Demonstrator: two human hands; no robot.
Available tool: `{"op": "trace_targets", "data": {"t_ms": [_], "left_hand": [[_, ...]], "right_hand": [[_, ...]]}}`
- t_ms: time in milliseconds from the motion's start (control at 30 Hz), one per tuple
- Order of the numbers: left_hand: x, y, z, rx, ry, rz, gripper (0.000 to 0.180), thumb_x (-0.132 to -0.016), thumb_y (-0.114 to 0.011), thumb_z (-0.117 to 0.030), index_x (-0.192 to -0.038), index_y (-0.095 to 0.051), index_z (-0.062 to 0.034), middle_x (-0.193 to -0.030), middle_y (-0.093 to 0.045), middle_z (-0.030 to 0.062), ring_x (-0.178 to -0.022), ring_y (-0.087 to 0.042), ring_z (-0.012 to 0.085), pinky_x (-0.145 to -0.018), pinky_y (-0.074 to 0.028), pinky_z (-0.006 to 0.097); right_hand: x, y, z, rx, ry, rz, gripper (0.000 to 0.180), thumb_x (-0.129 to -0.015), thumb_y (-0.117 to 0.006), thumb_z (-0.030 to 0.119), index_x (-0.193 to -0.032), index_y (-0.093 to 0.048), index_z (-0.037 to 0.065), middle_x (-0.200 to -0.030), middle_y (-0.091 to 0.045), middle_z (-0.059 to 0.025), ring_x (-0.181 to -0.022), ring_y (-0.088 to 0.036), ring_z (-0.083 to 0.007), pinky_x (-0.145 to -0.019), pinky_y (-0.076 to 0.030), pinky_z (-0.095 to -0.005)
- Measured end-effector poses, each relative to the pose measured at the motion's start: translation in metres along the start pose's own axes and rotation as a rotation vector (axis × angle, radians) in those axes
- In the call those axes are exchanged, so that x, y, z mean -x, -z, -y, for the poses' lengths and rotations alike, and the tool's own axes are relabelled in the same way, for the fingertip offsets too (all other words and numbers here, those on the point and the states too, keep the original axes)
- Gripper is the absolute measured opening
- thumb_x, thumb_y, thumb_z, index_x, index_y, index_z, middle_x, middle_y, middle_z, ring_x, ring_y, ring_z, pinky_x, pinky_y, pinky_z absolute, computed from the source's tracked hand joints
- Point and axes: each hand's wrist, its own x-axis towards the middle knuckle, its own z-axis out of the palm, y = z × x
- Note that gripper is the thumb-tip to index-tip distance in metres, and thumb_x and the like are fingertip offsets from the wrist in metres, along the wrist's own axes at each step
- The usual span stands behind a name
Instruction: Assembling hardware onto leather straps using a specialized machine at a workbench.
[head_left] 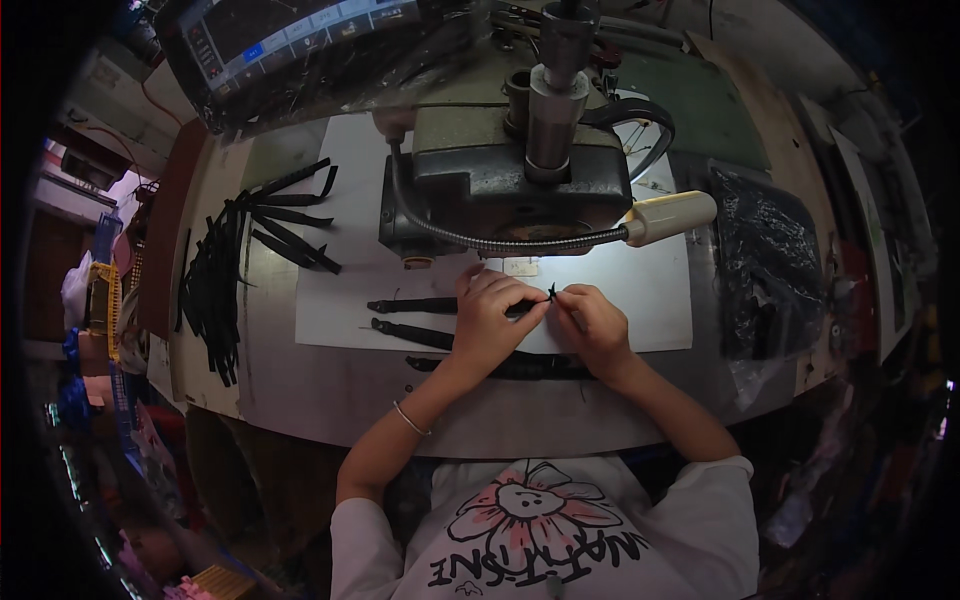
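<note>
Left hand [497,310] and right hand [597,325] close on a small black piece [552,292]

The small black piece is at the fingertips, over a white sheet [650,310] and in front of a dark machine head [470,175]. The left hand pinches it between thumb and forefinger, the other fingers bent; the right hand's thumb and fingertips pinch it from the other side. Whether it joins the upper black strip [415,306], which runs under the left hand, I cannot tell. A second strip [410,332] lies just below, its far end hidden by the left hand. A third strip [540,368] lies nearer the person on the grey surface [330,400], crossed by the left forearm. A pile of black strips [215,290] sits at left, several fanned toward the sheet. A pale cylinder [670,217] on a flexible metal arm [480,241] crosses the machine's front. Black plastic wrapping [768,265] lies at right.
</note>
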Motion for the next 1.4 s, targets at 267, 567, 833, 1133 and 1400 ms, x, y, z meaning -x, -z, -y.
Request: {"op": "trace_targets", "data": {"t_ms": [267,567,833,1133,1400], "left_hand": [[0.0,0.0,0.001,0.016,-0.026,-0.021,0.01,-0.07,-0.071,-0.019,-0.072,-0.065,-0.012,-0.073,-0.063,-0.0022,-0.077,-0.055,0.015,-0.089,-0.031,0.036],[-0.003,0.006,0.005,0.147,-0.001,0.067,0.024,-0.07,-0.07,-0.022,-0.091,-0.064,-0.0128,-0.08,-0.062,-0.0021,-0.081,-0.054,0.0158,-0.092,-0.031,0.036],[-0.007,0.016,0.012,0.098,-0.086,0.254,0.015,-0.074,-0.068,-0.022,-0.084,-0.063,-0.0118,-0.079,-0.061,-0.0017,-0.078,-0.055,0.0159,-0.094,-0.028,0.034],[-0.007,0.02,0.012,0.127,-0.133,0.294,0.014,-0.074,-0.068,-0.017,-0.083,-0.061,-0.0091,-0.079,-0.059,0.002,-0.081,-0.054,0.0203,-0.09,-0.032,0.033],[-0.006,0.014,0.029,-0.255,-0.397,-0.005,0.02,-0.07,-0.067,-0.005,-0.087,-0.057,-0.0078,-0.098,-0.06,0.005,-0.088,-0.057,0.0243,-0.081,-0.046,0.033]], "right_hand": [[-0.004,0.003,0.002,-0.095,-0.114,0.063,0.017,-0.075,-0.064,-0.003,-0.09,-0.056,-0.002,-0.083,-0.059,-0.0128,-0.069,-0.06,-0.0254,-0.061,-0.049,-0.0294],[-0.001,0.008,-0.009,-0.681,-0.551,0.242,0.009,-0.086,-0.054,0.002,-0.094,-0.054,-0.002,-0.081,-0.057,-0.0044,-0.071,-0.054,-0.0079,-0.063,-0.044,-0.0209],[-0.004,0.011,-0.009,-0.668,-0.512,0.289,0.009,-0.084,-0.055,0.001,-0.092,-0.056,-0.002,-0.079,-0.057,-0.0042,-0.068,-0.053,-0.0085,-0.063,-0.044,-0.0212],[-0.011,0.014,-0.016,-0.43,-0.277,0.407,0.014,-0.079,-0.065,0.008,-0.088,-0.059,-0.001,-0.073,-0.057,-0.0082,-0.062,-0.053,-0.0114,-0.056,-0.043,-0.0249],[-0.033,0.007,-0.032,-0.793,-0.774,0.466,0.011,-0.085,-0.06,0.012,-0.084,-0.058,0.002,-0.064,-0.05,0.0069,-0.055,-0.039,0.0004,-0.048,-0.031,-0.0168]]}}
